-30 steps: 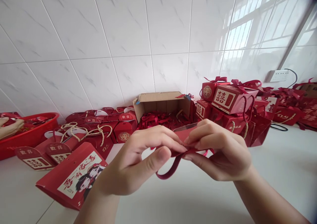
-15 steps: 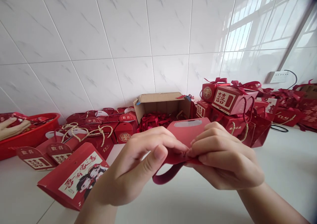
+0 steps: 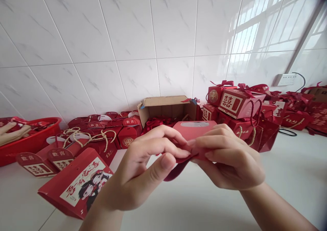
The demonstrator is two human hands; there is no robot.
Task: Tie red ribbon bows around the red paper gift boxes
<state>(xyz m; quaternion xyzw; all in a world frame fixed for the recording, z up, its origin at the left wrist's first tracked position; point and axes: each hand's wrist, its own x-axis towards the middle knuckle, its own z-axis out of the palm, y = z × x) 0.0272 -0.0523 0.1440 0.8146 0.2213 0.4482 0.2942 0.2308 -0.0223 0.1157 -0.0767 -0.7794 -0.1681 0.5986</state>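
Red box (image 3: 195,132) has dropped lower, lying crosswise, slotted edge away.

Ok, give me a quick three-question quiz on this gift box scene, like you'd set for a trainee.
1. True or false: the left hand and the right hand both pinch the flat red box.
2. Where does the red basket sit? A) far left B) far right C) between the hands
3. Fill in: a dark red ____ loops down below the hands.
Key: 1 true; 2 A; 3 ribbon.
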